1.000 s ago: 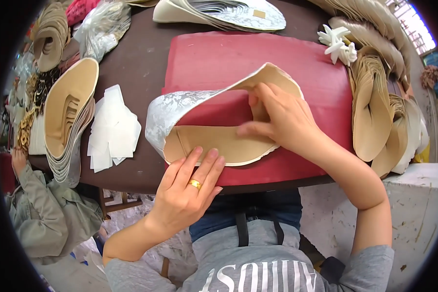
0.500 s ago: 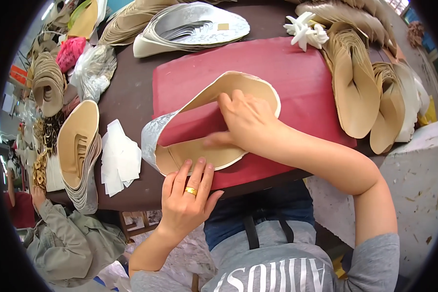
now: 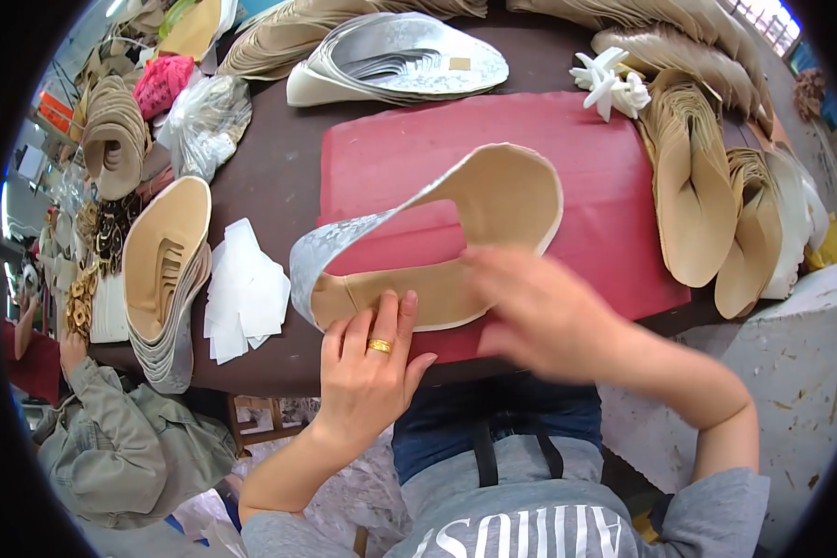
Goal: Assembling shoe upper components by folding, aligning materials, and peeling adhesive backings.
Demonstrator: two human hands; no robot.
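Observation:
A shoe upper point(image 3: 395, 280), tan lining inside and pale grey-blue floral pattern outside, stands as a loop on a red mat point(image 3: 391, 139). My left hand point(image 3: 367, 363), a gold ring on one finger, is open, its outstretched fingertips resting on the loop's near wall. Over the near right edge of that wall is my right hand point(image 3: 558, 316), blurred by motion. Its thumb and fingers are apart, and nothing shows in its grasp. Whether it touches the upper, I cannot tell.
White paper slips point(image 3: 245, 293) lie left of the mat, beside nested uppers point(image 3: 163, 270). More patterned uppers point(image 3: 409, 60) sit at the back, tan stacks point(image 3: 693, 186) at the right. A white fabric flower point(image 3: 611, 82) lies near them. Another person's sleeve point(image 3: 121, 418) is at lower left.
My right hand has come out of the loop, moving right and toward me. My left hand remains on the near wall. The whole scene has shifted slightly right in view.

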